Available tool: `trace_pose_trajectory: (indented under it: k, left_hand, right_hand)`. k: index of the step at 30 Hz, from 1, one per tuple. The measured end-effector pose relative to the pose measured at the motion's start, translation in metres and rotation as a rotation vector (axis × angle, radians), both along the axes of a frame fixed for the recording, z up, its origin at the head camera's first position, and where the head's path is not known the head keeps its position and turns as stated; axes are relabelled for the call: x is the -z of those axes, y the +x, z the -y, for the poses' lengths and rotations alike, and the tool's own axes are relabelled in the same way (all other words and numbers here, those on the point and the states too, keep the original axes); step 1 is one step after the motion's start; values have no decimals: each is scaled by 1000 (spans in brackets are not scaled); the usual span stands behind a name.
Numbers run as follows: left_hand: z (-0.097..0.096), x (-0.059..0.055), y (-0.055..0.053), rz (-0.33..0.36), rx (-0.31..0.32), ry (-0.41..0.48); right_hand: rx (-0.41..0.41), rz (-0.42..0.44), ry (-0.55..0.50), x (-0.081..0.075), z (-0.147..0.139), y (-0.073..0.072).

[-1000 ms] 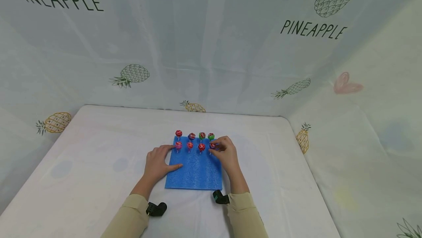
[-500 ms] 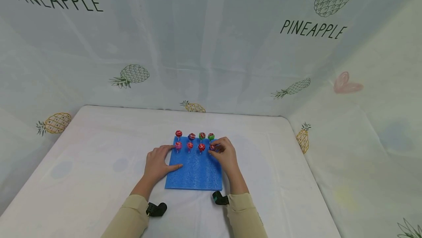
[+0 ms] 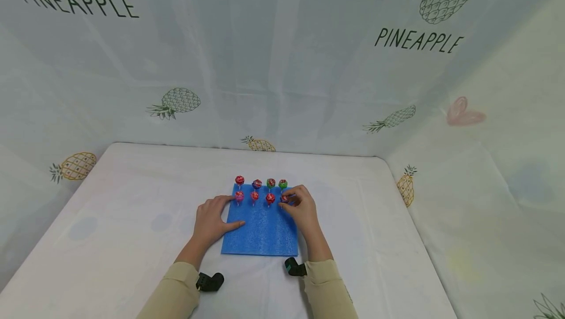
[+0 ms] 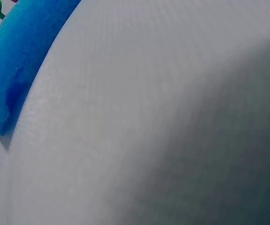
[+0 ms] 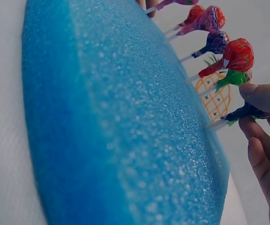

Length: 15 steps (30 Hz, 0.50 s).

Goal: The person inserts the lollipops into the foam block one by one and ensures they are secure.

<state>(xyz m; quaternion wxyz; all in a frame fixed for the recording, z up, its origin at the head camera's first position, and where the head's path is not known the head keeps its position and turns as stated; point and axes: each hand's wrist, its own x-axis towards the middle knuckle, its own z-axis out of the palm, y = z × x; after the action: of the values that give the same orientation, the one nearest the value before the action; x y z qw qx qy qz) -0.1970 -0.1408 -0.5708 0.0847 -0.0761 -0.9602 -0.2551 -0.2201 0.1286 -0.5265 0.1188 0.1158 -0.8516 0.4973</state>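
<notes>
A blue foam board (image 3: pixel 260 235) lies on the white-covered table, with lollipops standing in its far half in two rows. My right hand (image 3: pixel 303 206) pinches a dark blue-wrapped lollipop (image 5: pixel 244 111) at the right end of the nearer row; in the right wrist view its stick enters the foam. My left hand (image 3: pixel 211 218) rests on the board's left edge, thumb stretched over the top, fingers beside a pink lollipop (image 3: pixel 239 196). A red lollipop (image 3: pixel 270 198) stands left of the pinched one, and a green one (image 3: pixel 283 184) behind it.
The white tablecloth (image 3: pixel 145 221) spreads around the board. A pineapple-printed curtain (image 3: pixel 282 64) rises behind the table's far edge. Black wrist cameras (image 3: pixel 210 282) sit at both sleeve cuffs. The left wrist view shows mostly cloth and the foam's edge (image 4: pixel 22 61).
My right hand has come down very slightly with the dark blue lollipop still pinched. The left hand stays in place on the board.
</notes>
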Motion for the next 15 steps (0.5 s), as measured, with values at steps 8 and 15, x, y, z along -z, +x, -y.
trace_pose_trajectory:
  k: [8,15]
  left_hand:
    - [0,0,0,-15,3,2]
    - [-1,-2,1,-4,-1,-2]
  right_hand:
    - [-18,-29,47,-3,-2,0]
    - [-28,-62,52,-3,-5,0]
